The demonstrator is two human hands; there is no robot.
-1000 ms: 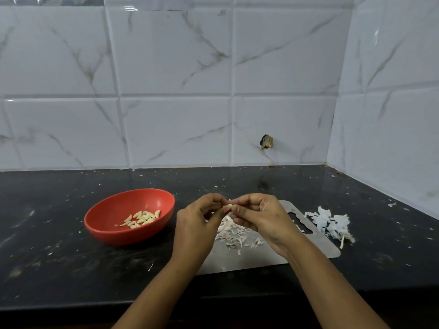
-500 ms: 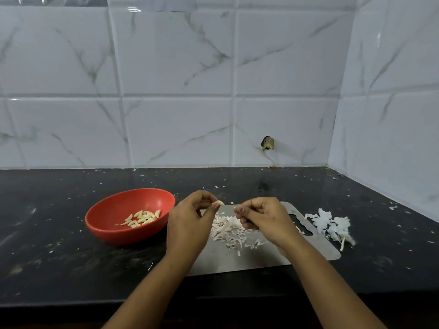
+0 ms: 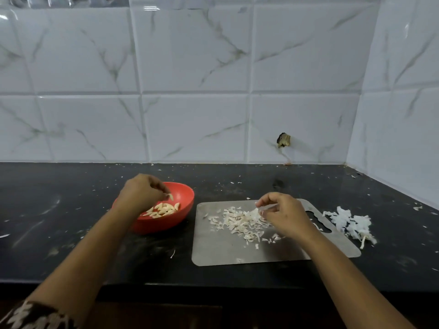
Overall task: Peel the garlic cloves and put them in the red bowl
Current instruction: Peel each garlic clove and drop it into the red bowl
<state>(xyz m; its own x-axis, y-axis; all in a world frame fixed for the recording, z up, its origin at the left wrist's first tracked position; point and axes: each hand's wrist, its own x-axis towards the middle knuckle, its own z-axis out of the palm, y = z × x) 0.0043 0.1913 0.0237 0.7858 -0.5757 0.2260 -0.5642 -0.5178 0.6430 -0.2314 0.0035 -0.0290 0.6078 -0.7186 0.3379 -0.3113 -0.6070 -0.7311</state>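
Two hands apart now; half a second ago close together above the steel cutting board [image 3: 225, 252], working one clove. Left hand [image 3: 140, 193] now over the red bowl [image 3: 164, 225], fingers curled downward, peeled clove [image 3: 170, 197] at the fingertips just above the pile of peeled cloves [image 3: 164, 209] already in the bowl. Cannot tell for certain whether pinched or just let go; reads as a light fingertip pinch. Right hand [image 3: 282, 212] low over the board, thumb and forefinger closed on a scrap of papery skin [image 3: 256, 211], other fingers loosely curled, directly above the heap of peelings [image 3: 240, 223]. Judged: one more clove peeled and at the point of delivery, skin about to join the heap. Bowl left of the board, just beside it, on the black counter [image 3: 59, 210]; larger white clump of skins [image 3: 349, 222] off the board's right end, near the handle cut-out. No unpeeled clove identifiable on board or counter from this view; possibly hidden among the peelings or under the right hand. Next, by judgement: release into the bowl, drop the skin, look for another clove. Risk small: clove bouncing off the rim, loose skin sticking to fingers and travelling to the bowl.
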